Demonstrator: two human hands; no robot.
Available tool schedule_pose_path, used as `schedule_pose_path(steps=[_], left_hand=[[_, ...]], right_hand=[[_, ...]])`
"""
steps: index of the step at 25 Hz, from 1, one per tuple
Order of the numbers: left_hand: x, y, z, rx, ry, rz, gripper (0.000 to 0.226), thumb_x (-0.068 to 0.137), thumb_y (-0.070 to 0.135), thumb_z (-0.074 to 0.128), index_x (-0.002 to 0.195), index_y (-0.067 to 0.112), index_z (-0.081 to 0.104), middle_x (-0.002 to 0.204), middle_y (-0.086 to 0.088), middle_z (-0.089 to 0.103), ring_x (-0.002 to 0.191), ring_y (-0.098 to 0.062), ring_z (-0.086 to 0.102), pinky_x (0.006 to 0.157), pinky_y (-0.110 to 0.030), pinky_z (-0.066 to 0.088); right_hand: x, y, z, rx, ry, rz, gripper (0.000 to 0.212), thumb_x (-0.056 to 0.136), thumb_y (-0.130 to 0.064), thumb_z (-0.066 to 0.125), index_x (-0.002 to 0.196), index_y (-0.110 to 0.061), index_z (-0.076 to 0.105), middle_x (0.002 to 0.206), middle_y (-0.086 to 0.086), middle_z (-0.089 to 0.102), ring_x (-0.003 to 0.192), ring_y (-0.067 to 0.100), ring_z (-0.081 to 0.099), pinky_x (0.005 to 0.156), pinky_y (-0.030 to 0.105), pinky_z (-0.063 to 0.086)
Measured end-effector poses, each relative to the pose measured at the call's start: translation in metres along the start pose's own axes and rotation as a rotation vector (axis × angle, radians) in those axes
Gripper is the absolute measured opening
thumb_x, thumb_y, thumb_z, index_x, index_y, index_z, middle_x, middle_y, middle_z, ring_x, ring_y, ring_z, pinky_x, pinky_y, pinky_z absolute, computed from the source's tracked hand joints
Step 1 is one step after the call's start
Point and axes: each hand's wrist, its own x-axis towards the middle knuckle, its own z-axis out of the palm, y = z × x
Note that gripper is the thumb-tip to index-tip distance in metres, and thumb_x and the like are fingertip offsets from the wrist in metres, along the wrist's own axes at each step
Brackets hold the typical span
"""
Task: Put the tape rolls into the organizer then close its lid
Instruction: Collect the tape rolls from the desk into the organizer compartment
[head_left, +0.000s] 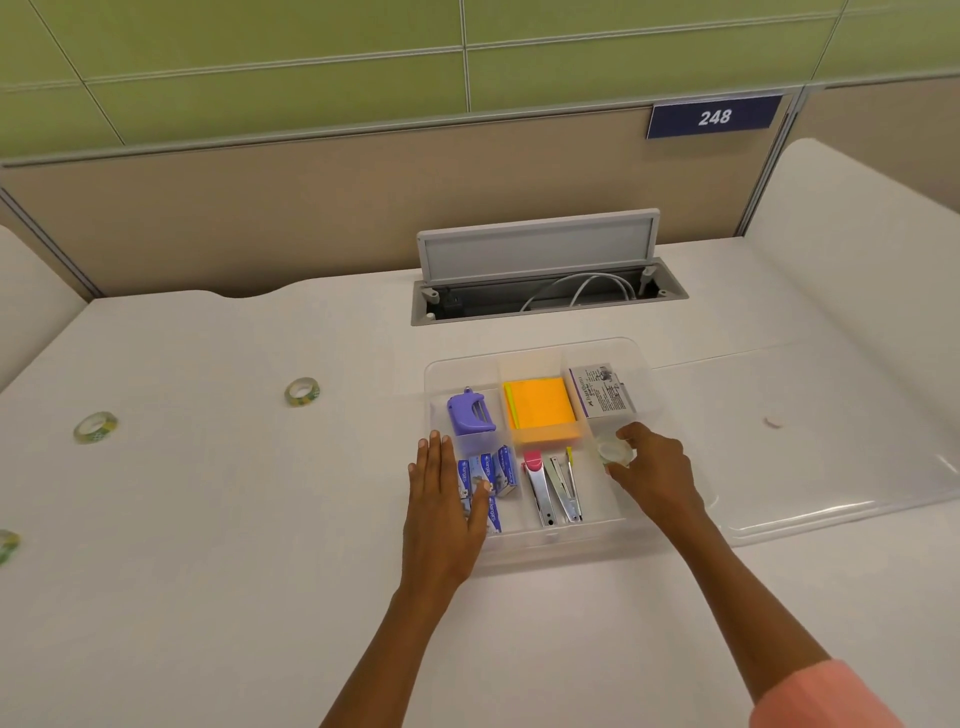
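Head view: right hand (652, 467) grasping tape roll (614, 451) over organizer (540, 553) at 3 o'clock; left hand (445, 499) released, flat; risk: roll dropped outside compartment.

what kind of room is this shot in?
Likely an office cubicle desk: a partition wall with a numbered "248" plate, an open cable hatch set in the white desk, and an organizer of stationery.

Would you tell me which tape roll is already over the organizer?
The tape roll in the right hand's fingers; the other rolls lie on the desk, far left.
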Motion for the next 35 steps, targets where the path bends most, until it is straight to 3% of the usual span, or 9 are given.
schedule_pose_path(steps=[13, 19, 24, 30, 35], left_hand=[[0.0, 0.0, 0.0, -0.016, -0.007, -0.025, 0.071, 0.09, 0.036, 0.044, 0.143, 0.018, 0.0, 0.157, -0.003, 0.0, 0.144, -0.015, -0.001, 0.108, -0.018, 0.006], [0.0, 0.005, -0.004, -0.03, -0.025, -0.054, 0.075, 0.09, 0.037, 0.045, 0.142, 0.019, -0.006, 0.156, -0.005, -0.007, 0.144, -0.018, -0.004, 0.115, -0.028, 0.013], [0.006, 0.006, -0.013, -0.097, -0.083, -0.07, 0.079, 0.089, 0.036, 0.049, 0.142, 0.013, -0.005, 0.156, -0.007, -0.008, 0.143, -0.019, -0.013, 0.115, -0.032, -0.004], [0.015, -0.018, -0.039, -0.171, 0.052, -0.135, 0.071, 0.091, 0.038, 0.044, 0.144, 0.014, 0.004, 0.157, -0.004, 0.001, 0.144, -0.016, -0.008, 0.116, -0.034, -0.001], [0.023, -0.073, -0.071, -0.037, 0.11, -0.223, 0.068, 0.092, 0.037, 0.042, 0.143, 0.008, 0.008, 0.157, -0.011, 0.004, 0.144, -0.022, -0.006, 0.118, -0.038, -0.001]], right_hand=[[-0.001, 0.0, 0.001, -0.087, -0.03, -0.027, 0.045, 0.084, -0.007, 0.062, 0.127, -0.009, 0.049, 0.121, 0.021, 0.064, 0.103, 0.038, 0.062, 0.086, 0.041, 0.051], [-0.003, 0.0, 0.0, -0.105, -0.032, -0.014, 0.047, 0.083, -0.007, 0.061, 0.128, -0.009, 0.047, 0.119, 0.021, 0.064, 0.103, 0.039, 0.059, 0.084, 0.039, 0.049], [-0.005, -0.008, -0.006, -0.066, 0.045, -0.067, 0.043, 0.081, -0.003, 0.061, 0.123, -0.005, 0.052, 0.117, 0.025, 0.064, 0.104, 0.039, 0.056, 0.086, 0.041, 0.047], [-0.009, -0.045, -0.009, 0.06, 0.148, -0.193, 0.035, 0.086, -0.007, 0.058, 0.121, -0.01, 0.056, 0.125, 0.017, 0.062, 0.108, 0.032, 0.056, 0.093, 0.041, 0.046], [-0.008, -0.097, 0.011, 0.117, 0.065, -0.339, 0.032, 0.087, -0.008, 0.055, 0.118, -0.015, 0.059, 0.116, 0.011, 0.065, 0.104, 0.025, 0.056, 0.091, 0.04, 0.048]])
